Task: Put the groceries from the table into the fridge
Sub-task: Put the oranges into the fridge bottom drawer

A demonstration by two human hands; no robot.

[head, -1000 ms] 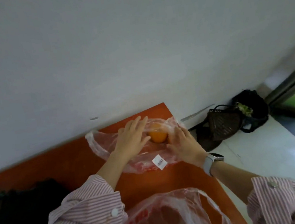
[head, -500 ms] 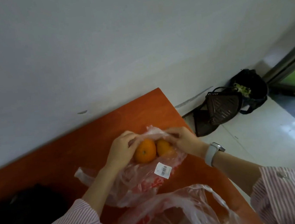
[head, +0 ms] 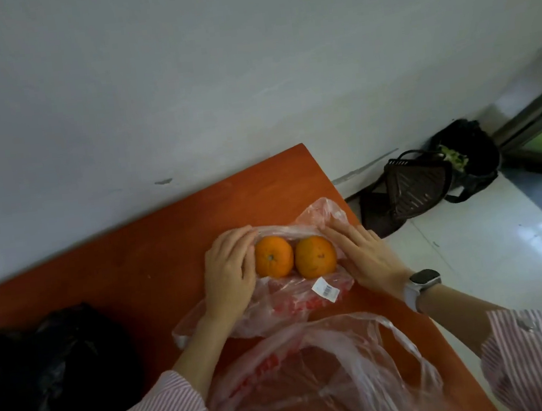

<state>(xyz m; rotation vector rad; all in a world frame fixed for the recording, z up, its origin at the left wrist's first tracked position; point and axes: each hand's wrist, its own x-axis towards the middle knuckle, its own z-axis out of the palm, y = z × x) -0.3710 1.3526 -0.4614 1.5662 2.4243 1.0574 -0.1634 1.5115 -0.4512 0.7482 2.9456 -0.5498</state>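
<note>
1. My hands, left hand (head: 228, 274) and right hand (head: 363, 255), now lie spread, fingers touching the plastic bag (head: 274, 306).
2. Both oranges (head: 273, 256) have come uncovered on the desk (head: 118, 266); ready for lifting, I reckon.

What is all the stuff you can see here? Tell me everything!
oranges: two, orange, side by side on the open bag, between the hands
open bag: one, clear with red print and a white label, on the table
near bag: one, clear with red print, at the table's near edge
dark bag: one, black, on the table's left
table: one, orange-red, against the wall
basket: one, dark, on the floor
floor bag: one, black, behind the basket
watch: one, white strap, right wrist
left hand: touching the left orange
right hand: flat beside the right orange
</note>
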